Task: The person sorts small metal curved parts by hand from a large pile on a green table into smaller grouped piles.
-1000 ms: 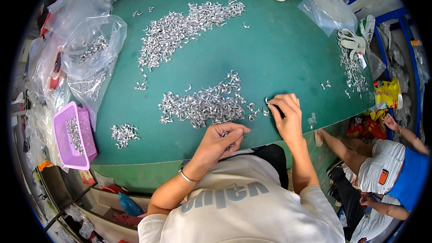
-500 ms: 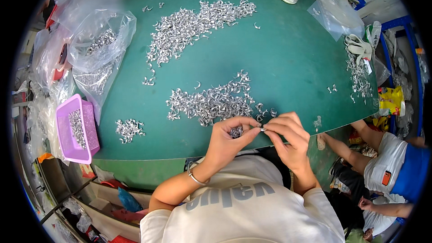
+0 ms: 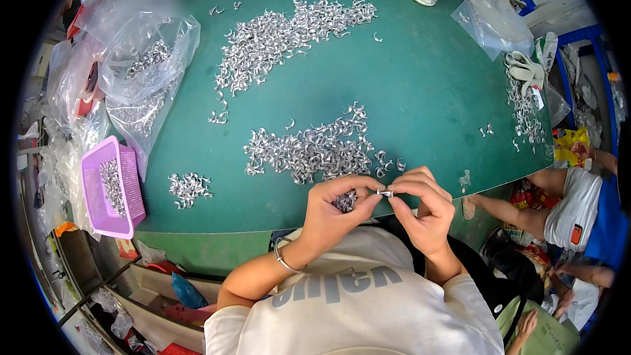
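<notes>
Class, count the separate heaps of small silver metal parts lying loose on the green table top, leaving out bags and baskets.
4 clear heaps: far heap, middle heap, small heap near the purple basket, right-edge heap. Scattered strays aside; more may be hidden.

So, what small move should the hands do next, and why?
Probably press the small metal piece fully together, then drop it. Both hands pinch it between their fingers: the left hand also cups a few metal pieces, and the right hand meets it just below the pile of metal pieces.
</notes>
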The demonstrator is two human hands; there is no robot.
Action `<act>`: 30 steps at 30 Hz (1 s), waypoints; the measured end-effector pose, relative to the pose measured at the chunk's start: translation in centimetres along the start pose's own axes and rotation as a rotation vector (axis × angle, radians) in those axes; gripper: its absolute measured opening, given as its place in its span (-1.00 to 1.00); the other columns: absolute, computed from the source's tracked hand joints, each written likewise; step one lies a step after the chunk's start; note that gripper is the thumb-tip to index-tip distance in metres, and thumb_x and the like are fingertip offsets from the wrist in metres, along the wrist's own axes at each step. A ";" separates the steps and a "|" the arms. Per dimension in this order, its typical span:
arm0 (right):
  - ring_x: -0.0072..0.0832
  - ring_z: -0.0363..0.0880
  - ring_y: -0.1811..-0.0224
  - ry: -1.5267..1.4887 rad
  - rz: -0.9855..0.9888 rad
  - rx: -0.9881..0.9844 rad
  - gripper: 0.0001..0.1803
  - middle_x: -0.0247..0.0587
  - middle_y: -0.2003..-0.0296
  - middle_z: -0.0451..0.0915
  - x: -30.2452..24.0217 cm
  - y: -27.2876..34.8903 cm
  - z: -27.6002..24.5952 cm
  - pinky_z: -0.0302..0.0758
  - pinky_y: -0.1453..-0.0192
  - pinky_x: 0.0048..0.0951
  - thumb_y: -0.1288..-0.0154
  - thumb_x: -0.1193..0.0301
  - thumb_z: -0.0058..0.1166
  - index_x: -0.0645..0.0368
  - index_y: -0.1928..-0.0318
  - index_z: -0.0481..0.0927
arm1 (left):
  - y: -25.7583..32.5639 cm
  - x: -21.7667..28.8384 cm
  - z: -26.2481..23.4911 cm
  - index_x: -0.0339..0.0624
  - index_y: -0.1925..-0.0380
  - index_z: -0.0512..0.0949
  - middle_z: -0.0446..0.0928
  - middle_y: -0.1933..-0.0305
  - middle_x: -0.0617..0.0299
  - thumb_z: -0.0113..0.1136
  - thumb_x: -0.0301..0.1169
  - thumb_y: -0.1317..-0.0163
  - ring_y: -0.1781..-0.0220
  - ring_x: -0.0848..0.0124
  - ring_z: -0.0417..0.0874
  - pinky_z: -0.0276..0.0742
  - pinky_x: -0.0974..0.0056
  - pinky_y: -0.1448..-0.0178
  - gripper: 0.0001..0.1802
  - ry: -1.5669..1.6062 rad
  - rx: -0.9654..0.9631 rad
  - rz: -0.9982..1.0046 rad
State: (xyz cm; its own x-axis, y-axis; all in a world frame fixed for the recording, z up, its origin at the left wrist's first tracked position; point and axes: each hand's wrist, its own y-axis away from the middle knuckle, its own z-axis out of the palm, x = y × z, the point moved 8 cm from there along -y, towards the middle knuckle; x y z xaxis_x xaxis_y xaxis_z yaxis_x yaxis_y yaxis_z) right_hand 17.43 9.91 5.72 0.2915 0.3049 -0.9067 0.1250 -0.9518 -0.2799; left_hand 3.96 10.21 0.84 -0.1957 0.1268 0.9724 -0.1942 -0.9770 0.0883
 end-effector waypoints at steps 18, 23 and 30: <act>-0.30 0.44 0.39 0.082 -0.104 0.000 -0.77 -0.14 0.42 0.56 -1.5 -0.1 0.0 0.39 0.31 -0.40 0.19 0.70 0.23 0.33 0.39 0.60 | 0.2 0.6 -0.1 -0.32 0.36 0.59 0.39 0.62 0.37 0.18 -0.65 -0.02 0.56 0.69 0.32 0.28 0.53 0.47 -0.86 0.044 -0.010 -0.019; -0.30 0.45 0.41 0.078 -0.146 0.022 -0.78 -0.14 0.44 0.56 -1.6 0.2 0.0 0.39 0.32 -0.40 0.18 0.71 0.22 0.32 0.40 0.59 | 0.2 1.7 -0.2 -0.35 0.39 0.59 0.44 0.60 0.30 0.19 -0.68 0.03 0.56 0.63 0.37 0.30 0.49 0.46 -0.85 -0.075 -0.003 0.101; -0.31 0.45 0.41 0.111 -0.225 0.030 -0.78 -0.15 0.43 0.57 -2.5 0.2 0.0 0.40 0.34 -0.42 0.17 0.71 0.23 0.29 0.39 0.59 | 0.2 2.5 -0.2 -0.36 0.42 0.59 0.47 0.61 0.23 0.19 -0.70 0.11 0.57 0.56 0.40 0.33 0.46 0.45 -0.82 -0.128 -0.006 0.166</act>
State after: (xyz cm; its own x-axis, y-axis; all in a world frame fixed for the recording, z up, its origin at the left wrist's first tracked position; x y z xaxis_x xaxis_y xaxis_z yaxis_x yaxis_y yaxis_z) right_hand 16.67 9.00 7.95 0.3616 0.5092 -0.7810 0.1711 -0.8597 -0.4813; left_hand 3.21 10.39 3.25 -0.1014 -0.0594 0.9931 -0.1750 -0.9816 -0.0766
